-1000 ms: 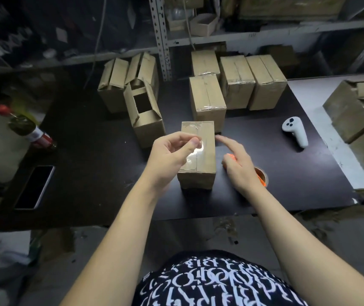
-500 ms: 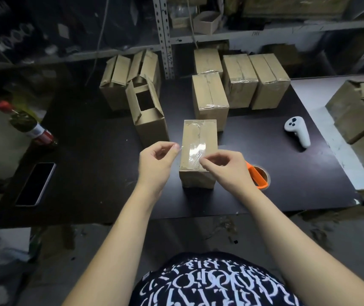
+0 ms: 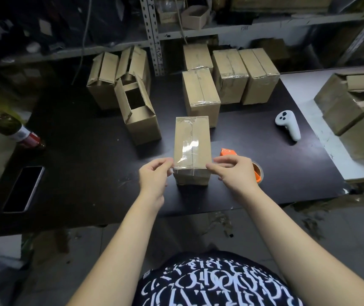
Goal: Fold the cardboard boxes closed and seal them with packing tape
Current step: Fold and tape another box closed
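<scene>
Dark and scuffed, the desk (image 3: 84, 173) carries everything, with a metal shelf rack (image 3: 152, 34) behind it. Near its front edge stands the box (image 3: 192, 138), flaps folded shut, a glossy strip of tape (image 3: 188, 149) running along its top seam and over the near edge.

Both forearms reach forward from below, wrists level, meeting at the box's near top corners. The left hand (image 3: 154, 177) has thumb and forefinger pinched together at the near left corner, on a pale end of tape. The right hand (image 3: 234, 171) mirrors it at the near right corner, fingers (image 3: 212, 167) curled with the tips closed against the box edge; whether they grip tape or cardboard cannot be told.

Just right of the box, partly behind the right hand, lies an orange tape dispenser (image 3: 228, 152). Farther right rests a white controller (image 3: 287, 125). Behind the box stand four sealed boxes (image 3: 229, 74), and to the left three open boxes (image 3: 139, 111) with flaps up. A phone (image 3: 23, 188) lies face up near the desk's left edge, and a red-capped bottle (image 3: 13, 129) lies beyond that edge. More cartons (image 3: 353, 102) sit on a white surface at far right.
</scene>
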